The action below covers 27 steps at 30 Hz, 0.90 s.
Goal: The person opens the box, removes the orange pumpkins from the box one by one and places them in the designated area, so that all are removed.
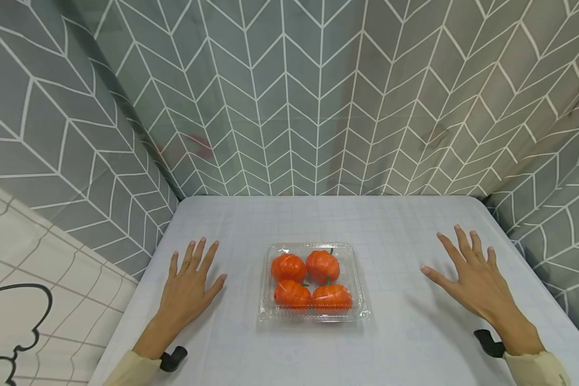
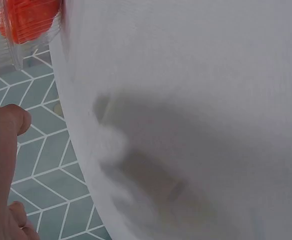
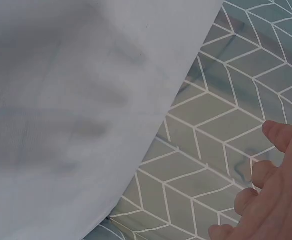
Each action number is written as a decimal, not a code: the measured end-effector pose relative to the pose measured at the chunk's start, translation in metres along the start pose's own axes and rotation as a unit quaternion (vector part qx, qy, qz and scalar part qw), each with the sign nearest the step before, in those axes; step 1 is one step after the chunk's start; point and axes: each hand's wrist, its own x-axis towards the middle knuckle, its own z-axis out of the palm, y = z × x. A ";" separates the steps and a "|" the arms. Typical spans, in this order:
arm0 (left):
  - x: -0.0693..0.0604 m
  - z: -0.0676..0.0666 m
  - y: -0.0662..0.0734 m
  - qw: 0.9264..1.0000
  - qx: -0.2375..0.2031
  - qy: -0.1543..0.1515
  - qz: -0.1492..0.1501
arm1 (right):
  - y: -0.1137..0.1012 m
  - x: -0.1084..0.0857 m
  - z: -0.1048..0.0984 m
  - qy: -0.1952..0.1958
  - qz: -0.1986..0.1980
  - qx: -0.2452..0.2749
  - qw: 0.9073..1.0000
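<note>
A clear plastic clamshell box (image 1: pixel 313 316) lies in the middle of the white table in the head view. Several orange pumpkin-shaped pieces (image 1: pixel 322 266) with small green stems show inside it. To its left, the left hand (image 1: pixel 187 289) is held with fingers extended and thumb apart, holding nothing. On the far right, the right hand (image 1: pixel 477 281) has its fingers spread and also holds nothing. Neither hand touches the box. In the left wrist view, a corner of the box (image 2: pixel 18 50) shows beyond the left thumb. Only the right hand (image 3: pixel 271 200) and table edge appear in the right wrist view.
The white table (image 1: pixel 313 220) has rounded far corners. Grey curtains (image 1: pixel 299 107) with white chevron lines hang behind it and on both sides. A white grid-patterned cloth (image 1: pixel 67 305) is at the lower left. Each wrist wears a black band, such as the left one (image 1: pixel 173 358).
</note>
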 end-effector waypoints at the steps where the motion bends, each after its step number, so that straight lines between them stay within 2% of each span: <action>1: 0.000 0.000 0.000 1.000 -0.005 -0.003 -0.001 | -0.001 0.000 0.000 0.001 0.001 0.002 1.000; 5: -0.002 0.001 0.004 0.999 -0.050 -0.016 -0.009 | -0.006 -0.001 0.000 -0.003 0.020 0.014 1.000; 9: -0.002 0.002 0.008 0.991 -0.127 -0.030 -0.017 | -0.014 0.000 0.001 0.014 0.040 0.043 0.998; 13: -0.003 0.002 0.013 0.977 -0.203 -0.054 -0.041 | -0.022 0.000 0.006 0.059 0.027 0.071 0.995; 16: -0.004 0.000 0.016 0.965 -0.247 -0.062 -0.056 | -0.028 0.000 0.009 0.085 0.015 0.073 0.994; 22: -0.005 0.002 0.020 0.947 -0.312 -0.062 -0.055 | -0.044 0.001 0.012 0.090 -0.007 0.074 0.993; 27: -0.007 0.002 0.029 0.918 -0.380 -0.081 -0.082 | -0.060 0.000 0.016 0.090 -0.030 0.082 0.992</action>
